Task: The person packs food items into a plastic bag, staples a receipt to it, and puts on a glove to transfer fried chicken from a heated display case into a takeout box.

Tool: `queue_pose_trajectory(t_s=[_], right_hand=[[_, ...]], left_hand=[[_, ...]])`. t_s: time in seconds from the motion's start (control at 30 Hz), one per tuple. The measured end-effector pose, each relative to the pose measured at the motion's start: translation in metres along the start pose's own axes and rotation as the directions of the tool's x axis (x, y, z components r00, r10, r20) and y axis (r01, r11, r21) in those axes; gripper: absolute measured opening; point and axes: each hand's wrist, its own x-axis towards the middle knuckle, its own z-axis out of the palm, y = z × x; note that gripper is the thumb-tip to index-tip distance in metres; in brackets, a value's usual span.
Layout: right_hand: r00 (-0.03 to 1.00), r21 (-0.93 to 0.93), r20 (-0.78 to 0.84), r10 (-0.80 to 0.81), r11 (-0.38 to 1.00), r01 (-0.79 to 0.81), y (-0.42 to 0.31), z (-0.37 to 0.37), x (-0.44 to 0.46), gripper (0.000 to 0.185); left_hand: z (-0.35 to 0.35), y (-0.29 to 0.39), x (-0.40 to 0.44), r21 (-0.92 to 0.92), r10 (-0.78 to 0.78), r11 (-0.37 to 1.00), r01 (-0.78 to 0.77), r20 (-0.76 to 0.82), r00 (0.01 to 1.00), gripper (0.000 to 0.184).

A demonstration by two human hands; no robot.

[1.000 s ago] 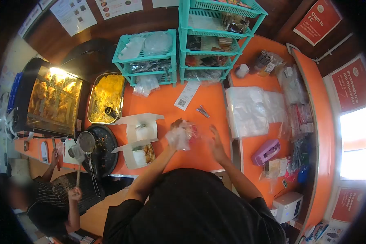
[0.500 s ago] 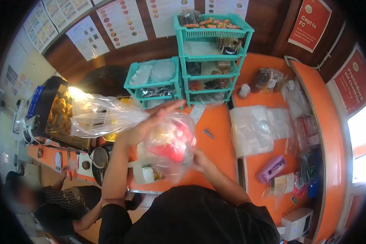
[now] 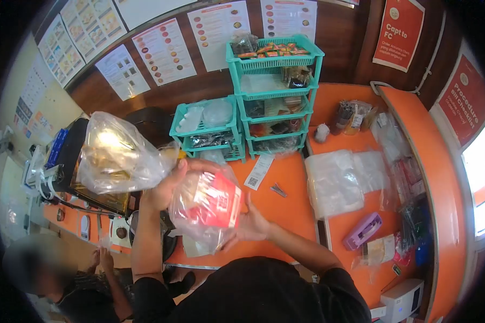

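A clear plastic bag (image 3: 121, 156) with a red and white carton (image 3: 215, 202) inside is held up over the orange counter. My left hand (image 3: 167, 185) is closed round the gathered neck of the bag, whose loose end balloons out to the left. Against the lower right side of the carton, my right hand (image 3: 250, 223) grips the bag from outside. Beneath the bag, a white food box (image 3: 195, 247) is mostly hidden. A paper slip (image 3: 258, 171) and a small clip-like object (image 3: 278, 189) lie on the counter beyond my hands.
Teal racks (image 3: 277, 64) with packets stand at the back. On the right are stacked clear bags (image 3: 334, 183), a purple device (image 3: 362, 231) and a white machine (image 3: 403, 300). A glass food warmer (image 3: 105, 196) is at the left, with another person (image 3: 81, 290) below it.
The bag with the carton has come up off the counter towards me. My left hand has gone from the carton to the bag's neck, and my right hand, earlier apart, now holds the carton's side.
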Motion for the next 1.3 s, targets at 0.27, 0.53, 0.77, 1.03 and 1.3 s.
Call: queue_pose_trajectory(t_s=[0.27, 0.53, 0.77, 1.03, 1.3], right_hand=[[0.845, -0.715, -0.237, -0.48, 0.675, 0.183, 0.029, 0.037, 0.009, 0.09], [0.554, -0.442, 0.715, -0.425, -0.89, -0.113, 0.024, 0.035, 0.018, 0.042], [0.83, -0.231, -0.505, -0.238, 0.963, 0.135, -0.006, -0.019, -0.004, 0.072], [0.869, -0.544, -0.409, -0.279, 0.839, 0.013, 0.024, -0.092, -0.031, 0.07], [0.631, -0.882, -0.471, -0.616, 0.352, -0.314, 0.04, -0.111, -0.096, 0.056]], left_hand=[[0.022, 0.034, -0.007, -0.008, 0.197, 0.98, -0.198, 0.104, 0.975, 0.071], [-0.015, 0.011, -0.019, 0.158, 0.082, 0.986, -0.048, -0.218, 0.973, 0.07], [-0.009, -0.065, -0.024, -0.025, -0.216, 0.976, 0.217, 0.033, 0.976, 0.068], [0.014, -0.147, -0.01, 0.365, -0.306, 0.896, 0.252, 0.1, 0.947, 0.051], [-0.007, -0.32, 0.018, 0.604, 0.0, 0.791, 0.1, -0.164, 0.987, 0.075]])
